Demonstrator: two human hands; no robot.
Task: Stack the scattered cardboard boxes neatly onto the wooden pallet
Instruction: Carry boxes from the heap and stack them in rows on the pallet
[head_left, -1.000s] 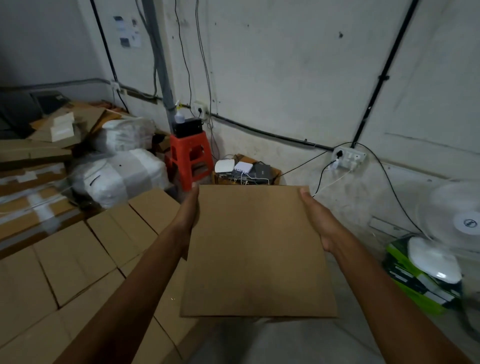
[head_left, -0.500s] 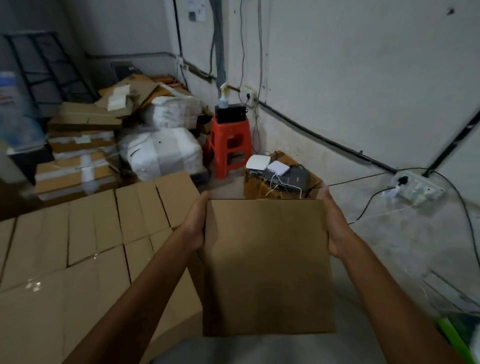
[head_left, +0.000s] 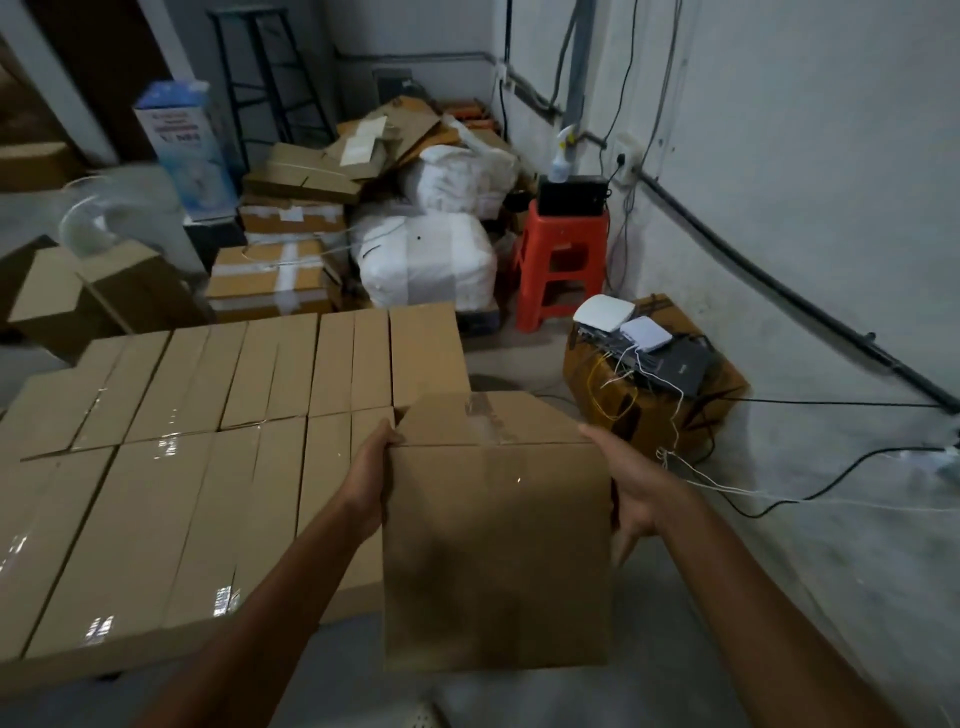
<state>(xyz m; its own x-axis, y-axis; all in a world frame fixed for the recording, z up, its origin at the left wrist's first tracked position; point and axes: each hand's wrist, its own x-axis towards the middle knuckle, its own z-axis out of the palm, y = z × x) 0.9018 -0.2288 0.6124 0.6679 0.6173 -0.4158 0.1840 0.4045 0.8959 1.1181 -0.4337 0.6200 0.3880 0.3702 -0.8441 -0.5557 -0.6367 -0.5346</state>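
Observation:
I hold a plain cardboard box (head_left: 493, 545) in front of me, its taped top tilted away and its broad face toward me. My left hand (head_left: 371, 478) grips its upper left edge, thumb hooked over the corner. My right hand (head_left: 631, 491) clasps its right side, fingers wrapped underneath. Just left of the box lies a flat layer of several taped cardboard boxes (head_left: 208, 441), packed side by side in rows. The pallet beneath them is hidden.
A brown box (head_left: 654, 400) carrying routers and cables stands to the right near the wall, with cords trailing over the floor. Behind it are a red plastic stool (head_left: 561, 260), white sacks (head_left: 431, 260) and more piled cartons (head_left: 280, 260). An open carton (head_left: 88, 291) sits far left.
The view has swung left, bringing the stacked layer and the back corner into sight. The box has tipped so its taped top shows, and it now hangs beside the layer's right edge.

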